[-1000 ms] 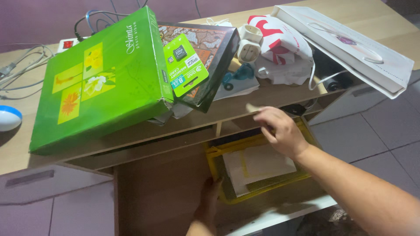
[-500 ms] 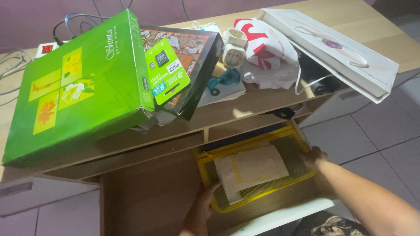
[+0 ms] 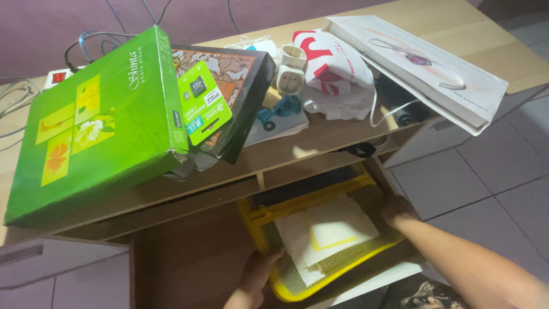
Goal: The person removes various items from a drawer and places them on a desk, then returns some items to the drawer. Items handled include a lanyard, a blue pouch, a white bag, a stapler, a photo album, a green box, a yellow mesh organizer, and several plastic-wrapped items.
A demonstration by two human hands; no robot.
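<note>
A yellow mesh zip pouch point(image 3: 297, 252) with white papers point(image 3: 323, 229) inside lies tilted in an open compartment under the wooden desk point(image 3: 320, 137). My left hand point(image 3: 257, 273) grips its lower left edge from below. My right hand point(image 3: 396, 207) holds the pouch's right edge, fingers partly hidden behind it.
On the desk lie a big green box point(image 3: 97, 120), a dark patterned box point(image 3: 234, 74) with a small green card pack point(image 3: 201, 103), a white plug adapter point(image 3: 289, 66), a red-and-white bag point(image 3: 331, 68), a white paper bag point(image 3: 423, 63) and cables point(image 3: 91, 40). Tiled floor point(image 3: 480, 171) lies at right.
My right hand dropped from the shelf's front edge to the pouch's right side. The pouch has since tipped, its left end lower. The view shifted slightly.
</note>
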